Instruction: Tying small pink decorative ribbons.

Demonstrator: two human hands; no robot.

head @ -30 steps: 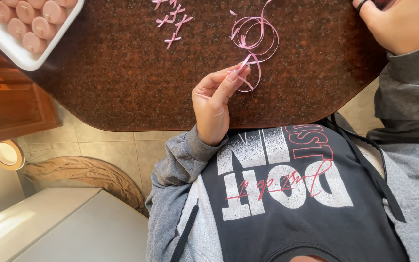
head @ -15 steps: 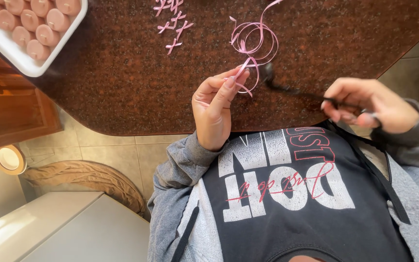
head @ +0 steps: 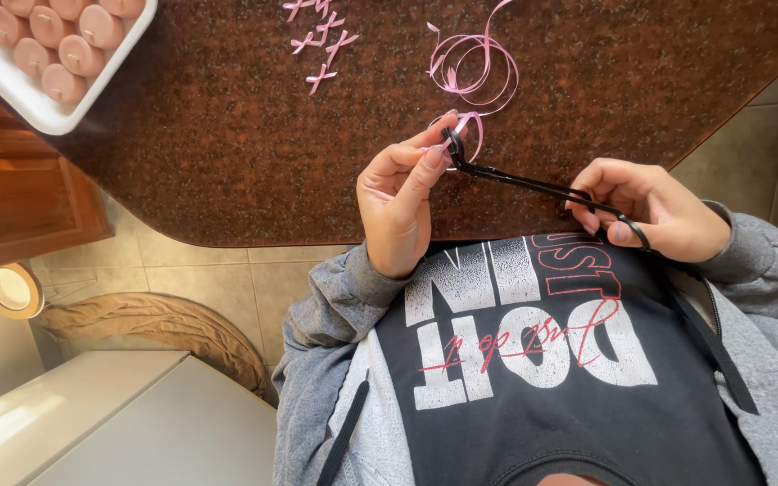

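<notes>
**A:** What is the place?

**B:** A kitchen corner with a tiled floor point(head: 227, 279). The largest thing is the dark brown stone table point(head: 227, 162). I place everything from the coil of pink ribbon point(head: 483, 67), which lies flat near the table's far side.

**A:** And what is beside it?

**B:** Far to the left of the coil, a white tray point(head: 42, 110) of round pink candles point(head: 78, 54) hangs partly over the table corner. Between the tray and the coil lie several small pink bows point(head: 321, 36). Below the table's edge are a wooden cabinet point(head: 20, 189) and a white box-like unit point(head: 119, 423).

**A:** The hands?

**B:** Just on the near side of the coil, the left hand point(head: 398, 207) has thumb and forefinger pressed together, pinching a small ribbon loop point(head: 468, 126). The right hand point(head: 655, 211), further right of the coil and near the table's edge, is closed around the handles of thin black scissors point(head: 533, 184). Their tip reaches to the loop, close to the left fingertips.

**A:** What could go wrong?

**B:** I think the blades could nick the fingertips, because the tip works so near them. The loop could also slip from the pinch, as the ribbon looks smooth, and then the cut comes at the wrong place.

**A:** Is something in the way?

**B:** The coil's loose end lies close behind the loop and could catch in the blades. The bows and tray are well apart.
</notes>
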